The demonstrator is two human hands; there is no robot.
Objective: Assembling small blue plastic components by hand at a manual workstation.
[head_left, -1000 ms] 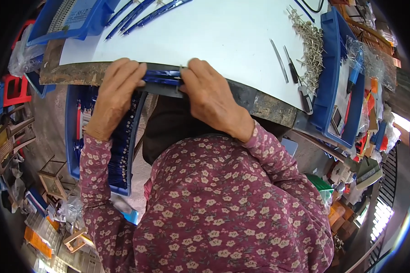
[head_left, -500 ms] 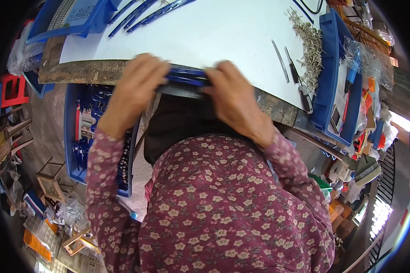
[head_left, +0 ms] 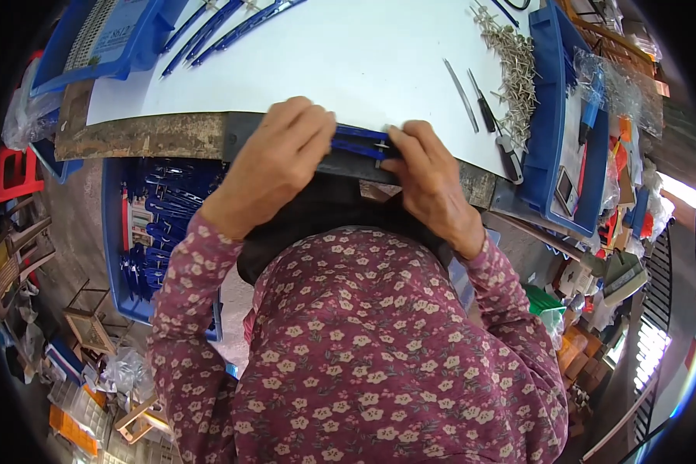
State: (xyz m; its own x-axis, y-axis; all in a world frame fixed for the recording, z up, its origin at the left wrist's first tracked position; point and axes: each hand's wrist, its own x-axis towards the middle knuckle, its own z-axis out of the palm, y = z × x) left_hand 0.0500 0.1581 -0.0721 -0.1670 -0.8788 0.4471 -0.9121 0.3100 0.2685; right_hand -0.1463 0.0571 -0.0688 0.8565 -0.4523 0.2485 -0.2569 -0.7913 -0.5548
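At the table's near edge, my left hand (head_left: 274, 166) is closed on the left end of a long blue plastic part (head_left: 354, 142). My right hand (head_left: 431, 179) pinches its right end between thumb and fingers. Two blue strips show between the hands, slightly apart, and a small metal pin (head_left: 380, 147) crosses them beside my right fingertips. Underneath lies a dark strip (head_left: 348, 165) along the edge. The ends of the blue part are hidden in my fingers.
Several long blue parts (head_left: 216, 35) lie at the far left of the white tabletop (head_left: 363, 69). Toward the right are heaped metal pins (head_left: 512, 73), thin tweezers (head_left: 462, 94), a black-handled tool (head_left: 483, 104) and a cutter knife (head_left: 509, 161). Blue trays (head_left: 544, 100) flank the table; a blue bin (head_left: 113, 224) sits lower left.
Both hands have shifted right along the table edge, the left one further. The two blue strips and the metal pin now show clearly between them. The whole view has shifted slightly.
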